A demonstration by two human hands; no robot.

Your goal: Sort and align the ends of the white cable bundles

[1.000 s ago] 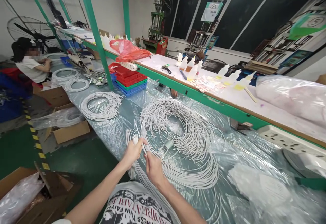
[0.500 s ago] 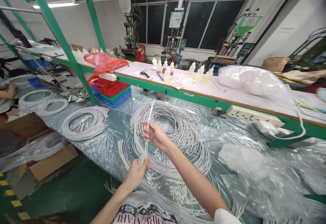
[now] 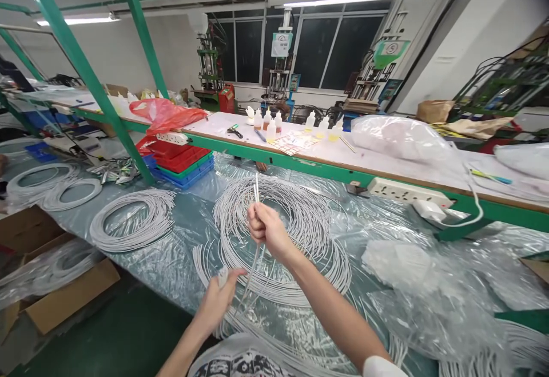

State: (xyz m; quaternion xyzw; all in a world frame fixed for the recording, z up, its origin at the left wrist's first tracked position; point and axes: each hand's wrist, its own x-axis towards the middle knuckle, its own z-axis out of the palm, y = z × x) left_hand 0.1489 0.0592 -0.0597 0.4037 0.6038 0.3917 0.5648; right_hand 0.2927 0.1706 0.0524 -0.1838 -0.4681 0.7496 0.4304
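Observation:
My right hand (image 3: 266, 228) is closed in a fist around a few thin white cables (image 3: 257, 188). Their ends stick up above the fist, and the lengths below it hang down toward my left hand (image 3: 219, 300). That hand is lower and to the left, its thumb stretched out toward the hanging cables. A small crumpled whitish piece (image 3: 223, 276) shows in its curled fingers, too unclear to name. Behind and beneath both hands lies a big loose coil of white cable (image 3: 309, 217), with loose ends fanning out at its left.
Smaller cable coils (image 3: 132, 219) lie at left, near an open cardboard box (image 3: 72, 297). Stacked trays (image 3: 184, 174) stand under a green-edged shelf (image 3: 313, 162) with bottles (image 3: 271, 131) on it. Clear plastic bags (image 3: 429, 285) cover the right side. A power strip (image 3: 409, 191) is fixed to the shelf.
My right hand has closed from loosely spread fingers into a fist around the cables. My left hand has come off the cables, moving left and down. The view has turned slightly right.

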